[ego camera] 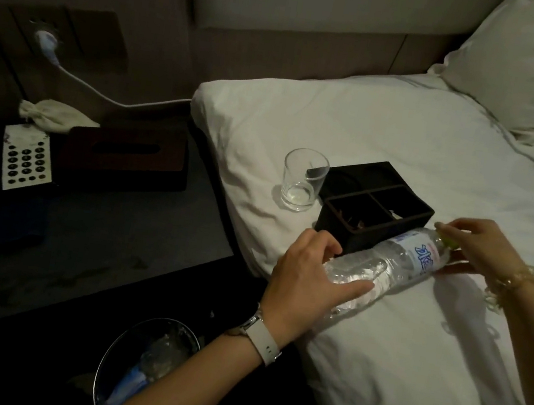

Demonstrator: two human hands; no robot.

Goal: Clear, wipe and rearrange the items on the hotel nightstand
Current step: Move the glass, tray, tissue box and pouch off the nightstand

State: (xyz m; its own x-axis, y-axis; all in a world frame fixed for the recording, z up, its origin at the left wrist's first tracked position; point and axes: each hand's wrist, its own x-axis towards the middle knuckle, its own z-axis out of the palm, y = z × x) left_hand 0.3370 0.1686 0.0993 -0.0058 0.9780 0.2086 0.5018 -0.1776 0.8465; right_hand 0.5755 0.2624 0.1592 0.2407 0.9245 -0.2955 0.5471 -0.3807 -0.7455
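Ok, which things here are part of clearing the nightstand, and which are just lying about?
Job:
water bottle, held by left hand and right hand
glass
divided tray
tissue box
phone
cloth

Lying about:
pillow
waste bin
wall plug

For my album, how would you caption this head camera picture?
Both hands, left hand and right hand, hold a plastic water bottle above the bed.

water bottle (399,260), blue "水" on label
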